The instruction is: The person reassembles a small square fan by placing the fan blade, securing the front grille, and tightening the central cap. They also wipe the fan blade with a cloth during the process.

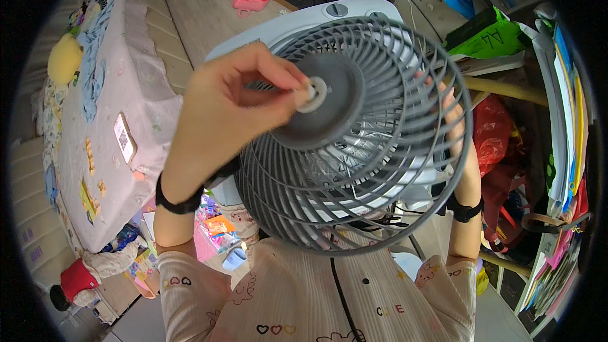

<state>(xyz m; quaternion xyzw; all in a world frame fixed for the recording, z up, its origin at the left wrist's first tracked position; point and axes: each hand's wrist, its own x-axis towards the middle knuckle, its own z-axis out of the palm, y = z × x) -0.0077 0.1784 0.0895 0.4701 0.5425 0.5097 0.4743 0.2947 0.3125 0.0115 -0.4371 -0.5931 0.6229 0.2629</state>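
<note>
- Left grip point(221, 104): thumb and fingertips pinched together on white ring point(318, 96), at hub of grey fan grille point(339, 117).
- Right grip point(455, 128): at grille's right edge, partly hidden by slats; cannot tell how far closed.
- Pale panel point(291, 26) with round knob point(337, 9): behind grille.
- Pink-white cloth point(136, 38), phone point(125, 138) on it: left of grille.
- Upright folders point(560, 120): right of grille.
- Floor point(196, 9): beyond grille.

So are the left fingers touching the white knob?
Touching: the head view shows the left fingers pinched on the white knob, with no gap between.
</note>
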